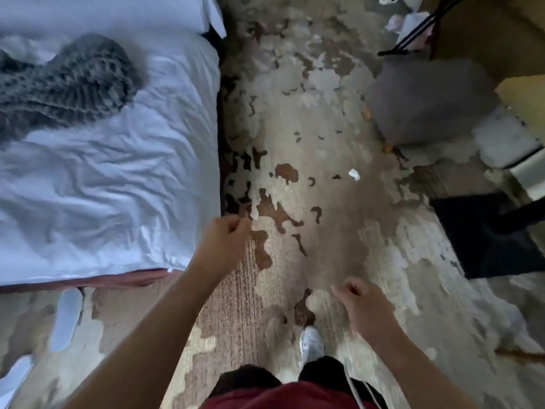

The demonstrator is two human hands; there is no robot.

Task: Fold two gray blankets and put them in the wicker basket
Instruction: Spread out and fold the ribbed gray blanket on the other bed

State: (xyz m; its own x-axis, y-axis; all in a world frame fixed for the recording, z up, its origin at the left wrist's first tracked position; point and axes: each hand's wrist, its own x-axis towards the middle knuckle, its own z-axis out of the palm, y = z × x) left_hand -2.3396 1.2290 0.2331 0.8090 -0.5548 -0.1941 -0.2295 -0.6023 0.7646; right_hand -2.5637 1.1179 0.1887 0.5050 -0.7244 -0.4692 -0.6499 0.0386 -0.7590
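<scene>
Here we are beside the bed point(118, 187), looking straight down. One gray blanket point(67, 84) lies in a loose, rumpled heap on the white sheet at the far left of the bed, well apart from both hands. The left hand point(225, 233) hangs out in front, just past the bed's near corner and over the patchy rug point(309, 113). Its fingers point(236, 224) are curled in tight against the palm, with nothing between them. The right hand point(358, 299) sits lower and closer to the body. Its fingers point(343, 287) are balled up the same way and are bare of any cloth. Between the two forearms, a white shoe point(311, 345) is planted on the rug. A pale slipper point(66, 318) lies on the floor at the foot of the bed. Far right, a soft gray shape point(427, 98) rests on the floor, but the blur means I cannot tell whether it is a blanket or a cushion. A small white scrap point(354, 174) sits on the rug, out ahead of the right hand.
</scene>
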